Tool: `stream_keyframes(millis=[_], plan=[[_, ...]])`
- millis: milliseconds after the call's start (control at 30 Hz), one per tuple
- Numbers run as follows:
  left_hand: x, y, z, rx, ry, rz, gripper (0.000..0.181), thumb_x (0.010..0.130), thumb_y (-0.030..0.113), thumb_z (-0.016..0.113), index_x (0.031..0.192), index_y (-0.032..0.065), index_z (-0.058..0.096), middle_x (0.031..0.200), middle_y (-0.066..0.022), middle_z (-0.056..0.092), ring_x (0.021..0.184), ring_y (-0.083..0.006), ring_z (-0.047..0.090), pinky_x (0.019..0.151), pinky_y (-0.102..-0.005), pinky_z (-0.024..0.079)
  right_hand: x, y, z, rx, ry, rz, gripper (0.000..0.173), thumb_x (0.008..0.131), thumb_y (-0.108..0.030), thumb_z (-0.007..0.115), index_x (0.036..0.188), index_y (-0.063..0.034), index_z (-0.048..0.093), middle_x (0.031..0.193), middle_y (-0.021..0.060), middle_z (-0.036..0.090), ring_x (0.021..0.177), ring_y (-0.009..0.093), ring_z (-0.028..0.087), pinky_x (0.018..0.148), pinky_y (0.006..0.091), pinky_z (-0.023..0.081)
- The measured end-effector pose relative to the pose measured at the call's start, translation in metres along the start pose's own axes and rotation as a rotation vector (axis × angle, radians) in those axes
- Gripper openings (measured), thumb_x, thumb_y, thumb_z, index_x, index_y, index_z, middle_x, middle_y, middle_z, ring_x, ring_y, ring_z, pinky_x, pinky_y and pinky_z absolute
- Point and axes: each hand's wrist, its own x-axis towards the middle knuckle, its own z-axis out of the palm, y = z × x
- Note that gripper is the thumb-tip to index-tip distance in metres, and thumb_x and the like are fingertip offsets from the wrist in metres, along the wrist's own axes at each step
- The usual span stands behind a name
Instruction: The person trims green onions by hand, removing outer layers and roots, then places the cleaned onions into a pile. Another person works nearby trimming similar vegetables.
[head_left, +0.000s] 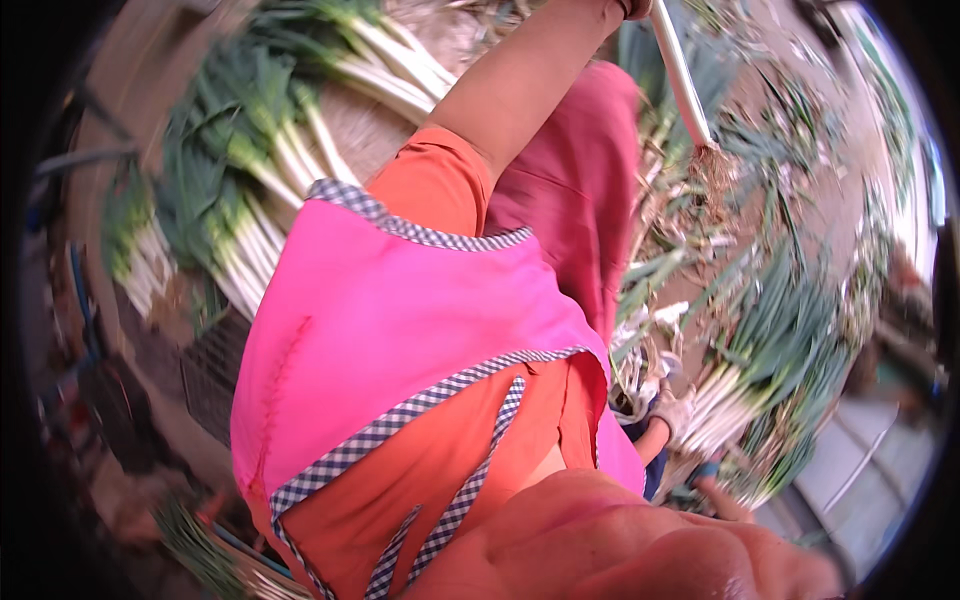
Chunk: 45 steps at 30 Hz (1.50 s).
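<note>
At the top edge, only the wrist side of my left hand (636, 7) shows; the fingers are cut off by the frame. From it a long green onion (681, 82) slants down, its white stalk ending in a tuft of brown roots (709, 169). My bare left forearm (525, 82) reaches up from an orange sleeve, beside my bent knee in dark pink trousers (600, 120). My right hand is out of view. Bunches of green onions (285, 150) lie at the upper left, white stalks towards me, with more (394, 64) near my forearm.
A co-worker's gloved hand (673, 411) is at another pile of green onions (724, 405) at the right. Loose leaves and trimmings (795, 124) litter the ground. A dark plastic crate (214, 375) stands at the left, and more onions (199, 551) lie at the lower left.
</note>
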Motion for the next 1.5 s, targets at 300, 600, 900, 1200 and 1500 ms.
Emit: stream_keyframes(millis=[300, 600, 900, 1200, 1500], plan=[[-0.046, 0.105, -0.305, 0.535, 0.837, 0.033, 0.025, 0.096, 0.03, 0.062, 0.08, 0.0136, 0.053, 0.063, 0.0007, 0.048, 0.049, -0.0128, 0.048, 0.044, -0.0285, 0.039, 0.05, -0.068, -0.002, -0.216, 0.021, -1.009, 0.03, 0.092, -0.016, 0.055, 0.118, -0.0258, 0.065, 0.129, 0.009, 0.058, 0.111, 0.029, 0.062, 0.09, 0.038, 0.051], [-0.027, 0.055, -0.212, 0.367, 0.337, -0.181, 0.019, 0.097, 0.026, 0.06, 0.087, 0.0098, 0.058, 0.073, -0.0016, 0.057, 0.06, -0.0148, 0.056, 0.057, -0.0306, 0.048, 0.102, -0.179, 0.004, 0.366, -0.154, -0.759, 0.033, 0.09, -0.038, 0.055, 0.112, -0.0162, 0.068, 0.108, 0.0139, 0.068, 0.098, 0.032, 0.065, 0.083, 0.0403, 0.051], [-0.081, -0.063, 0.015, 0.212, -0.135, -0.676, 0.017, 0.097, 0.022, 0.059, 0.094, 0.006, 0.064, 0.083, -0.004, 0.066, 0.072, -0.0168, 0.064, 0.069, -0.0328, 0.057, 0.101, -0.258, 0.148, 0.612, -0.186, -0.215, 0.039, 0.087, -0.035, 0.062, 0.117, -0.0111, 0.069, 0.106, 0.015, 0.072, 0.096, 0.034, 0.067, 0.085, 0.0399, 0.051], [-0.073, -0.104, 0.052, 0.425, -0.208, -0.569, 0.016, 0.097, 0.022, 0.059, 0.097, 0.007, 0.064, 0.084, -0.0028, 0.067, 0.073, -0.0163, 0.066, 0.07, -0.0329, 0.057, 0.138, -0.297, 0.142, 0.337, -0.438, -0.39, 0.053, 0.083, -0.043, 0.067, 0.131, -0.0222, 0.058, 0.124, 0.0171, 0.064, 0.116, 0.033, 0.06, 0.1, 0.0429, 0.046], [-0.109, -0.098, 0.058, 0.396, -0.269, -0.624, 0.017, 0.098, 0.022, 0.058, 0.1, 0.0061, 0.063, 0.085, -0.0035, 0.067, 0.074, -0.0161, 0.066, 0.07, -0.0311, 0.057, 0.095, -0.295, 0.036, 1.053, -0.407, -0.07, 0.039, 0.082, -0.036, 0.073, 0.105, -0.0052, 0.066, 0.097, 0.0158, 0.071, 0.083, 0.023, 0.068, 0.073, 0.0379, 0.054]])
